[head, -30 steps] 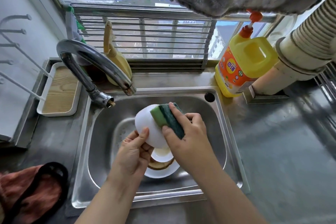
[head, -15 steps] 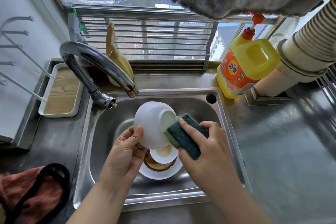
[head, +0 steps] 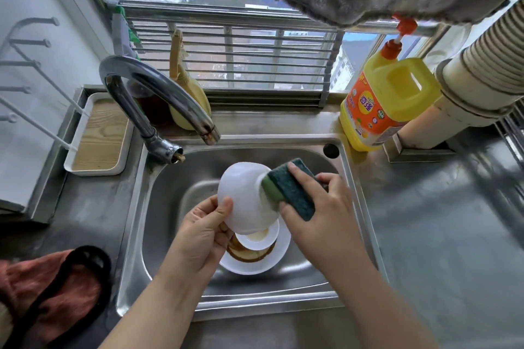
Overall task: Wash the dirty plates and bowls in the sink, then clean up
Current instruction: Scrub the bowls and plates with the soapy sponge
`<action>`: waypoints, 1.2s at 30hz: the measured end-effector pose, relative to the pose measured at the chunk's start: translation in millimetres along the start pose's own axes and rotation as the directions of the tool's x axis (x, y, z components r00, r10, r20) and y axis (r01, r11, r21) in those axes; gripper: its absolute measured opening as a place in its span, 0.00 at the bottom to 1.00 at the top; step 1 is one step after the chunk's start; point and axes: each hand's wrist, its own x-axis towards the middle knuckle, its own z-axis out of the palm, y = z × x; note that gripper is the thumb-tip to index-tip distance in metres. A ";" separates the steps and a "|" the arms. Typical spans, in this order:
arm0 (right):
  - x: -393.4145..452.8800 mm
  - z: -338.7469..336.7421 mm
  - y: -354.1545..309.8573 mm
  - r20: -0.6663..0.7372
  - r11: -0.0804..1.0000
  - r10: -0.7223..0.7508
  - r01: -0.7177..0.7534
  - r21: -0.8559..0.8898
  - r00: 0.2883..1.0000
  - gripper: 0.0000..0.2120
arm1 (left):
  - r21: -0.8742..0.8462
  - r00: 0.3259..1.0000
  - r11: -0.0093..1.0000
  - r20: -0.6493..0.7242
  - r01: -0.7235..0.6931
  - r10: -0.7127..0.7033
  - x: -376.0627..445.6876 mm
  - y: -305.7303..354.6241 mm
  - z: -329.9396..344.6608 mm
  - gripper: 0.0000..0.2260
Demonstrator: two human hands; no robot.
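— Where's the bowl (head: 246, 199)?
— Between the hands, above the sink (head: 360, 221), white, turned bottom-up. Left hand (head: 202, 235) grips its rim, thumb outside.
— And the right hand (head: 317, 217)?
— Clamped on a green sponge (head: 289, 188), pressed to the bowl's base. Below the hands sits a stack of dirty plates (head: 255, 256), brown-stained.
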 end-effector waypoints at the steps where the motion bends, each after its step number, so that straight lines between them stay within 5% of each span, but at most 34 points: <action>1: -1.3 3.5 -4.6 -0.001 0.999 -0.017 0.017 0.032 1.000 0.29 | -0.021 1.000 1.000 -0.014 -0.004 0.003 0.6 0.2 0.9 0.06; 3: -11.7 11.8 -6.0 0.041 0.995 -0.026 0.022 0.092 0.999 0.29 | 0.006 1.000 1.000 -0.027 -0.015 0.015 3.7 3.2 -3.1 0.07; 6: -25.6 19.8 6.8 0.187 0.959 0.126 -0.167 0.228 0.974 0.25 | 0.189 0.997 0.980 -0.027 -0.063 0.069 10.5 5.9 -15.5 0.08; 9: -28.6 22.0 20.8 0.279 0.775 0.323 -0.423 0.470 0.904 0.21 | 0.470 0.987 0.868 0.076 -0.161 0.143 12.3 5.7 -21.0 0.07; 12: -29.1 20.0 30.3 0.327 0.522 0.433 -0.530 0.669 0.840 0.19 | 0.749 0.939 0.566 0.251 -0.343 0.236 17.6 -0.4 -30.1 0.02; 15: -31.1 15.5 38.5 0.358 0.424 0.487 -0.574 0.701 0.796 0.19 | 0.887 0.884 0.147 0.395 -0.438 0.251 30.6 -14.7 -51.5 0.05; 27: -23.2 -19.3 73.0 0.374 0.092 0.570 -0.509 0.856 0.732 0.13 | 0.654 0.774 -0.512 0.632 -0.557 -0.035 94.1 -80.2 -7.0 0.12; 29: -15.4 -22.0 79.1 0.377 0.058 0.559 -0.488 0.871 0.738 0.12 | 0.594 0.782 -0.606 0.619 -0.529 -0.076 111.4 -102.5 8.3 0.06; 33: 1.9 -22.7 90.9 0.396 -0.039 0.543 -0.449 0.893 0.740 0.21 | 0.472 0.806 -0.708 0.544 -0.525 -0.235 135.3 -134.2 43.9 0.10; 36: 7.2 -27.1 97.5 0.397 -0.089 0.531 -0.416 0.905 0.749 0.20 | 0.488 0.819 -0.692 0.504 -0.533 -0.275 152.9 -158.6 47.2 0.11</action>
